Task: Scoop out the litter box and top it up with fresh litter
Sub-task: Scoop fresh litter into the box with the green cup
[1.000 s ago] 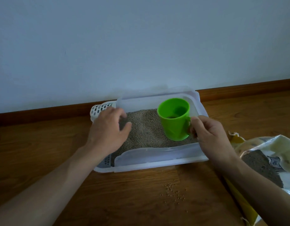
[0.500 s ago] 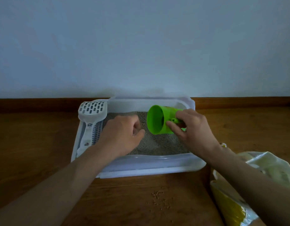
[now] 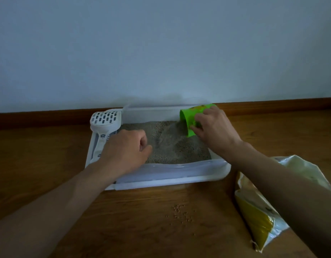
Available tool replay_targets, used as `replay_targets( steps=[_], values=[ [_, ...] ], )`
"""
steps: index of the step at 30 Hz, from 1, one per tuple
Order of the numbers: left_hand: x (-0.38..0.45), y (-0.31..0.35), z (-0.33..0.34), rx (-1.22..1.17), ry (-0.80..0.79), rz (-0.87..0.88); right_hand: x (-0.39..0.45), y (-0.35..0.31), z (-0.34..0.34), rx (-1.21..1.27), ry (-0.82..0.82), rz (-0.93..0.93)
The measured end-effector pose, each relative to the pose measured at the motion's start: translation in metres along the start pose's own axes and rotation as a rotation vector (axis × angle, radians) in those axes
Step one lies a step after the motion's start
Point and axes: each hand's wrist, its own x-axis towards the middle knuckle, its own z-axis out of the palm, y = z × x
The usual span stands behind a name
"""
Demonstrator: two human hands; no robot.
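Note:
A white litter box (image 3: 172, 176) sits on the wooden floor against the wall, holding grey litter (image 3: 190, 148). My right hand (image 3: 213, 131) grips a green cup (image 3: 188, 119) over the box's far right corner. The cup is tipped with its mouth down to the left, and litter streams from it onto the pile. My left hand (image 3: 126, 151) hovers over the litter's left side with its fingers curled and nothing in them. A white slotted scoop (image 3: 105, 121) lies along the box's left edge.
An open yellow and white litter bag (image 3: 257, 209) lies on the floor to the right of the box, partly under my right forearm. Several spilled granules (image 3: 180, 212) lie on the floor in front of the box. The wall and brown skirting board (image 3: 39, 119) run behind.
The green cup went from upright to tipped over and moved toward the box's far right corner; litter now pours out. My left hand shifted slightly left over the litter.

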Motion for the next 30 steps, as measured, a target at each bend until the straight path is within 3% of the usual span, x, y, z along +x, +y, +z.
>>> replay_targets(
  steps=[4,9,15,30],
  values=[
    [-0.004,0.004,-0.001,0.008,0.014,0.008,0.001,-0.016,-0.003,0.033,-0.019,-0.112],
    [-0.001,0.007,-0.003,-0.017,0.028,0.021,0.003,-0.014,-0.009,-0.025,-0.011,-0.070],
    [-0.002,0.014,-0.007,-0.032,0.068,0.040,-0.011,-0.015,-0.016,-0.020,-0.045,-0.170],
    [-0.008,0.029,-0.016,-0.033,0.032,0.093,-0.051,-0.016,-0.064,0.281,0.191,0.155]
  ],
)
